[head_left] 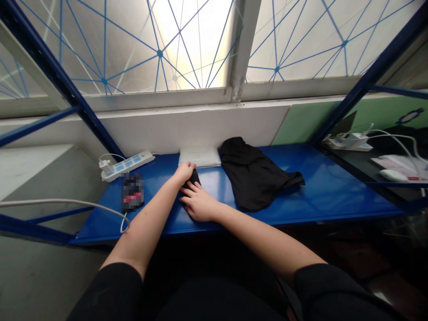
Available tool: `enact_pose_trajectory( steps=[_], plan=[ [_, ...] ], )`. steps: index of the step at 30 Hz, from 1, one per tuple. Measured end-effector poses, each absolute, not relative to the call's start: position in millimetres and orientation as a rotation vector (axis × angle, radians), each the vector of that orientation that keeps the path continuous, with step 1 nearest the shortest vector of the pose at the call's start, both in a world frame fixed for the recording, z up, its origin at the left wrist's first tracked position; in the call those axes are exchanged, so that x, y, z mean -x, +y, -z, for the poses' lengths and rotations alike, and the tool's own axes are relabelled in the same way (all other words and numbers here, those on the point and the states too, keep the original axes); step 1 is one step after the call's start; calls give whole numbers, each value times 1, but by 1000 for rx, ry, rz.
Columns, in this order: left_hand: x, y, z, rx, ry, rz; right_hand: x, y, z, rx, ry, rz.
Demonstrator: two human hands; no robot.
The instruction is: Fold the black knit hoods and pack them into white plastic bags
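Note:
A small dark cloth (194, 179) lies on the blue table (214, 185), mostly hidden under my hands. My left hand (185, 173) pinches its far end, with thumb and fingers closed. Spread over the nearer part of the same cloth, my right hand (199, 203) lies with its fingers apart, pressing it down. To the right of my hands is a larger black garment (254, 174), laid out with a narrow part pointing right. White papers or a flat white packet (200, 157) sit just beyond my left hand.
At the back left, a white power strip (129, 166) holds a plug, with a blurred dark object (132, 192) in front of it. A white cable (67, 202) crosses the left side. Blue frame posts flank the table. Another power strip (351, 141) and a mouse (393, 175) are at right.

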State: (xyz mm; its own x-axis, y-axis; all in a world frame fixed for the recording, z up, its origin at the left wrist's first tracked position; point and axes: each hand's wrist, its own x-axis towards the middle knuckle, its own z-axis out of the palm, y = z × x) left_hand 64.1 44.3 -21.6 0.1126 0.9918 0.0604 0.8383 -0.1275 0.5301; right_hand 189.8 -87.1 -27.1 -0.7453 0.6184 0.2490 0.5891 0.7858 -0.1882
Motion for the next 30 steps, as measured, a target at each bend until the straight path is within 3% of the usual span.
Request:
enact_pose_trajectory(
  steps=[6, 11, 16, 19, 23, 30],
  plan=[
    [-62, 38, 28, -1983, 1860, -637, -192, -85, 26, 870, -2697, -99],
    [-65, 23, 14, -2408, 2005, -521, -194, -81, 23, 843, -2718, -143],
    [-62, 11, 15, -2723, 1590, -356, -196, -76, 23, 822, -2680, -304],
    [-54, 8, 28, -2704, 1412, -221, -203, -69, 22, 798, -2600, -572],
    [-47, -1, 40, -2531, 1594, -241, -217, -47, 12, 1131, -2179, -972],
    [-56, -13, 48, -2451, 1700, -405, -214, -7, -3, 1670, -2039, -1043]
  ],
)
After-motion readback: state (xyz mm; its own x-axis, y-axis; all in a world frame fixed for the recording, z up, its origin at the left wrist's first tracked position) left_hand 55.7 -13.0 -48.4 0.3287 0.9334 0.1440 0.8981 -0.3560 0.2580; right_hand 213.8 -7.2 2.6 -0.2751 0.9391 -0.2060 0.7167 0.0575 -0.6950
